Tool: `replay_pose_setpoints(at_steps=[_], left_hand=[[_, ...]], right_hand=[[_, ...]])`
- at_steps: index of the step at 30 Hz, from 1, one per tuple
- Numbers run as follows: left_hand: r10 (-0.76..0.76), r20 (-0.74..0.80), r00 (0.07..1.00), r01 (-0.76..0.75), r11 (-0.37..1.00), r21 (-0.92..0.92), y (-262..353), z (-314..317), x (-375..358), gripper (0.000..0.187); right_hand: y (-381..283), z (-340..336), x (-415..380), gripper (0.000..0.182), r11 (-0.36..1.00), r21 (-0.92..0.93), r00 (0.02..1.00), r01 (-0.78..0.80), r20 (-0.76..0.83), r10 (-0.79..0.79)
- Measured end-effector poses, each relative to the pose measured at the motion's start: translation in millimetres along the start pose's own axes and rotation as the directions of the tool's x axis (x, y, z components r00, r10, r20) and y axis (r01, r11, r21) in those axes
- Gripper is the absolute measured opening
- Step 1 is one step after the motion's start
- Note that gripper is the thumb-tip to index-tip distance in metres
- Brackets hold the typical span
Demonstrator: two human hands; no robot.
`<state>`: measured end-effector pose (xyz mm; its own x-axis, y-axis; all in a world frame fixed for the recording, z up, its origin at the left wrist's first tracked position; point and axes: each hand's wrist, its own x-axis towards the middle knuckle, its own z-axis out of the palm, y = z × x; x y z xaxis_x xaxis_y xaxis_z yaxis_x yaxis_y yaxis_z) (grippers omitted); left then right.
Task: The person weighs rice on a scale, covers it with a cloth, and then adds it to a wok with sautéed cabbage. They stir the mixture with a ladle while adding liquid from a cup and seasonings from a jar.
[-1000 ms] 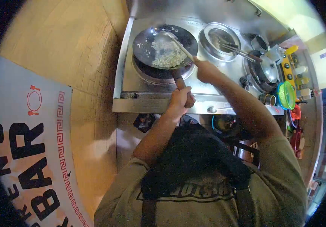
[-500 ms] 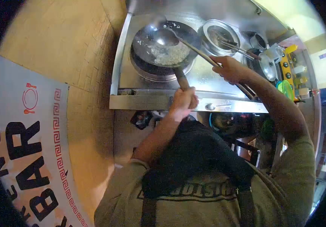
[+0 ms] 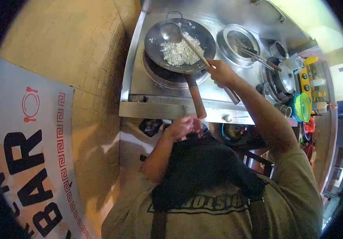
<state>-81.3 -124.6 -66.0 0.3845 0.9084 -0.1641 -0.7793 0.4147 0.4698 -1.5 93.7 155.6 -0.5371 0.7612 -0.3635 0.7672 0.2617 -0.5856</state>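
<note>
The right hand [image 3: 221,73] is gripping the long ladle [image 3: 170,33] handle, fingers wrapped round it, its bowl resting at the wok's [image 3: 179,44] far rim above the rice [image 3: 179,51]. The left hand [image 3: 183,126], loosely curled and holding nothing, has just let go of the wok handle [image 3: 195,99] and is now hanging below it, beneath the stove's [image 3: 139,83] front edge. So the wok is sitting unsupported on its burner while only the ladle is working.

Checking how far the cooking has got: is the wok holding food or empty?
Holding food. The wok has a pale heap of rice-like food at its middle, with the ladle bowl above it.
</note>
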Motion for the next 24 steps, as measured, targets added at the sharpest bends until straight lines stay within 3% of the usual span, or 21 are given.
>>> replay_pose_setpoints(at_steps=[1,3,4,6,7,8,10,12,14,15,18,19,20,21,22,24], left_hand=[[-0.126,-0.126,0.984,0.124,0.992,-0.022,-15.7,-18.6,-8.6,0.04],[-0.369,-0.354,0.86,0.351,0.929,-0.116,-55.7,-61.6,-21.4,0.041],[-0.369,-0.335,0.867,0.303,0.924,-0.233,-70.4,-77.8,-28.6,0.039],[-0.353,-0.302,0.886,0.196,0.873,-0.447,-87.8,-104.8,-36.7,0.036],[-0.276,-0.261,0.925,0.121,0.866,-0.486,-94.1,-116.4,-38.4,0.038],[-0.247,-0.321,0.914,0.05,0.856,-0.514,-99.0,-120.2,-37.0,0.039],[-0.191,-0.435,0.88,-0.092,0.83,-0.551,-104.9,-129.9,-24.6,0.042],[-0.145,-0.392,0.909,-0.154,0.756,-0.636,-104.0,-139.3,-27.0,0.039],[-0.086,-0.357,0.93,-0.216,0.66,-0.719,-87.7,-124.0,-39.6,0.033],[-0.24,-0.51,0.826,-0.208,0.712,-0.671,-92.1,-131.9,-32.7,0.039],[-0.328,-0.42,0.846,0.081,0.859,-0.506,-105.4,-156.0,-16.3,0.034],[-0.395,-0.466,0.792,0.247,0.905,-0.347,-118.1,-167.9,-5.3,0.028],[-0.325,-0.632,0.704,0.394,0.918,-0.033,-108.4,-152.1,6.6,0.027],[-0.181,-0.762,0.622,0.543,0.801,0.253,-77.8,-110.0,15.9,0.028],[-0.125,-0.803,0.583,0.613,0.716,0.334,-72.6,-104.8,23.1,0.028],[-0.12,-0.822,0.557,0.643,0.689,0.335,-85.7,-118.2,40.4,0.029]], right_hand=[[7.2,1.7,6.9,0.033,0.932,0.319,0.98,-0.168,0.16,0.122],[11.7,11.5,2.6,0.03,0.855,0.418,0.948,-0.305,0.214,0.234],[13.6,15.0,0.9,0.028,0.807,0.462,0.928,-0.368,0.241,0.286],[26.8,26.3,14.3,0.027,0.974,0.168,0.988,-0.151,0.039,0.147],[35.2,34.4,23.3,0.026,0.999,-0.004,0.998,-0.048,-0.042,0.048],[37.8,38.5,27.5,0.026,0.982,-0.182,0.993,0.041,-0.103,-0.061],[44.7,48.1,30.3,0.037,0.932,-0.336,0.974,0.137,-0.126,-0.188],[21.8,29.8,-7.0,0.051,0.743,-0.669,0.998,0.009,0.056,0.039],[2.6,-0.7,-39.2,0.057,0.577,-0.816,0.985,0.04,0.13,0.116],[3.8,-11.1,-48.4,0.06,0.489,-0.87,0.974,0.061,0.16,0.162],[24.4,-6.4,-14.9,0.055,0.596,-0.803,0.998,-0.002,0.036,0.051],[32.5,9.3,-1.1,0.053,0.634,-0.773,1.0,0.014,0.018,-0.001],[34.4,23.3,10.7,0.052,0.669,-0.742,0.999,0.036,0.001,-0.053],[14.5,27.5,3.5,0.049,0.687,-0.725,0.998,0.056,0.061,-0.018],[4.8,27.0,-16.5,0.052,0.674,-0.728,0.991,0.129,0.12,-0.059],[-1.9,15.2,-55.1,0.057,0.598,-0.789,0.972,0.14,0.224,0.068]])
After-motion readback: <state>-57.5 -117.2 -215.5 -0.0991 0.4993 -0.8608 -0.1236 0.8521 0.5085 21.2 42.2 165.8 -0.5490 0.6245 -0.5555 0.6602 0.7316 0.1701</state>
